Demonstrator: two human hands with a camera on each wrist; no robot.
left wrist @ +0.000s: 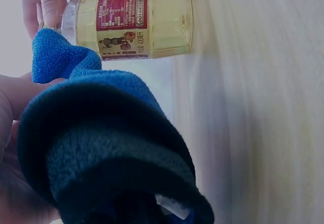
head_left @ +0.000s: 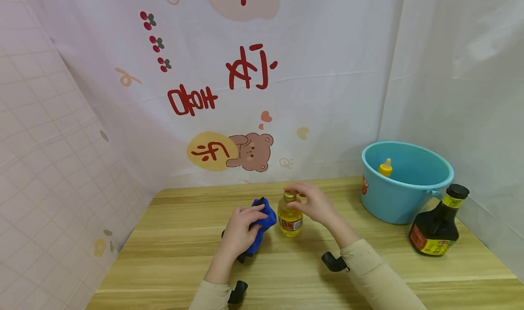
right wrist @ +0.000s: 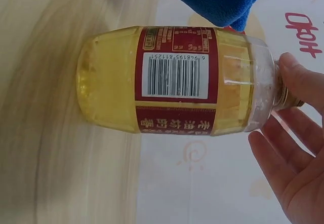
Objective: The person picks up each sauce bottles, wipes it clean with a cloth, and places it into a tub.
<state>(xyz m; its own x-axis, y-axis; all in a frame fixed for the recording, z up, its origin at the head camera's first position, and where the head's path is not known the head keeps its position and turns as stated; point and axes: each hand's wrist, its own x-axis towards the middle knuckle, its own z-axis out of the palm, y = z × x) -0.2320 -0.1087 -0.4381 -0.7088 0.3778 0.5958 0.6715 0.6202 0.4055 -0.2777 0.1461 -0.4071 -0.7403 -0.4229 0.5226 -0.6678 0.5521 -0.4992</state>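
Observation:
A blue towel cloth (head_left: 266, 221) with black edging is bunched in my left hand (head_left: 239, 232), thumb and fingers pinching it. Folds of the same cloth (left wrist: 109, 107) fill much of the left wrist view. Just right of it stands an upright clear bottle of yellow oil (head_left: 290, 220) with a red barcode label. My right hand (head_left: 313, 203) grips this bottle by its gold cap, thumb on one side and fingers on the other, as the right wrist view shows at the bottle neck (right wrist: 263, 84). Cloth and bottle are close together, the cloth level with the bottle's side.
A light blue bucket (head_left: 403, 205) stands at the back right, with a yellow-nozzled bottle (head_left: 385, 168) inside. In front of it is a dark sauce bottle (head_left: 435, 228) with a black cap. A printed white curtain (head_left: 327, 96) hangs behind the wooden table (head_left: 176, 237).

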